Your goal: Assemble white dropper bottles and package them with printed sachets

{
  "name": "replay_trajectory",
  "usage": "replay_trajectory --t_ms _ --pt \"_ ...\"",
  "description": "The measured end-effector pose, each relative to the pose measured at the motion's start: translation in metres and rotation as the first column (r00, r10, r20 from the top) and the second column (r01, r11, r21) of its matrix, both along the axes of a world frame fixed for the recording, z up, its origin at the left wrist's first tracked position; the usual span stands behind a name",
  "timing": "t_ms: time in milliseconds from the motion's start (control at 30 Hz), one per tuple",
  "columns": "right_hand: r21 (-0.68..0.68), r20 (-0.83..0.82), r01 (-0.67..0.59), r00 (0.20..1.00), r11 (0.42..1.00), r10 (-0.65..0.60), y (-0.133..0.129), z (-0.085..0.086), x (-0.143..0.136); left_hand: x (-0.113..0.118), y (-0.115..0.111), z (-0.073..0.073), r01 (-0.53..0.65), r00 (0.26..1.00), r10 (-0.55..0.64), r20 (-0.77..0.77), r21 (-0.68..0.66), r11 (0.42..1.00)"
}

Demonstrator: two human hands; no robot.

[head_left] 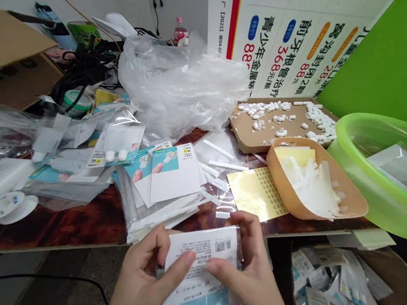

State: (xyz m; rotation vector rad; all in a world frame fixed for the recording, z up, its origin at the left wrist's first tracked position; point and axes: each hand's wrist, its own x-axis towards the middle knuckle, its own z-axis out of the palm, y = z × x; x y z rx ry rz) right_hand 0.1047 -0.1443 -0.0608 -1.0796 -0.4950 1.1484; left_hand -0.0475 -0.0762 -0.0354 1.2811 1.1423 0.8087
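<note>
We pinched a printed packet (203, 288) with our left hand (154, 267) and right hand (246, 271). Beyond the right lay a gold sheet (252, 193).

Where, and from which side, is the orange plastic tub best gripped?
The orange plastic tub is probably best pinched by its near rim, coming from the person's side: its raised wall faces that way, while the cardboard tray crowds behind and the green basin its right.

packet (205, 282) partly below bottom edge
</note>
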Motion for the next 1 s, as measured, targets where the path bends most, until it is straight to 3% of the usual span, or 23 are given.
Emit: replay_trajectory --t_ms 100,267,367,500,667,767,833,933,1000 --pt "-0.107 0.024 0.062 0.998 0.992 -0.060 0.003 0.007 -0.014 0.002 -0.005 0.002 -0.072 0.996 0.072 0.045 -0.015 0.997" --pt "-0.010 -0.220 0.013 0.975 1.000 -0.015 0.005 0.007 -0.009 0.000 -0.009 0.000 -0.137 0.985 0.139 0.106 -0.027 0.990" --pt "-0.081 -0.287 0.027 0.957 0.996 -0.049 0.002 0.008 -0.003 -0.005 -0.008 -0.006 -0.167 0.974 0.175 0.142 -0.070 0.984" --pt "-0.182 -0.185 0.054 0.979 0.982 -0.088 -0.004 0.009 0.001 -0.010 -0.004 -0.014 -0.204 0.960 0.222 0.167 -0.120 0.972" --pt "-0.214 0.007 -0.091 0.996 0.973 0.094 -0.006 0.009 0.009 -0.002 -0.006 -0.005 -0.270 0.942 0.280 0.182 -0.081 0.959" --pt "-0.199 0.241 -0.025 0.968 0.980 0.074 -0.005 0.011 0.014 -0.003 -0.003 0.001 -0.119 0.988 0.126 0.085 -0.082 0.990" --pt "-0.174 0.467 0.008 0.881 0.985 0.075 -0.006 0.014 0.017 -0.007 0.006 0.005 0.058 0.998 -0.059 -0.011 -0.080 0.995" --pt "-0.103 0.715 -0.007 0.695 0.995 0.079 -0.009 0.021 0.019 -0.007 0.025 0.014 0.378 0.920 -0.385 -0.078 -0.092 0.921" --pt "-0.054 0.786 -0.026 0.615 0.998 0.058 -0.010 0.025 0.020 0.002 0.036 0.022 0.483 0.864 -0.493 -0.103 -0.108 0.869"
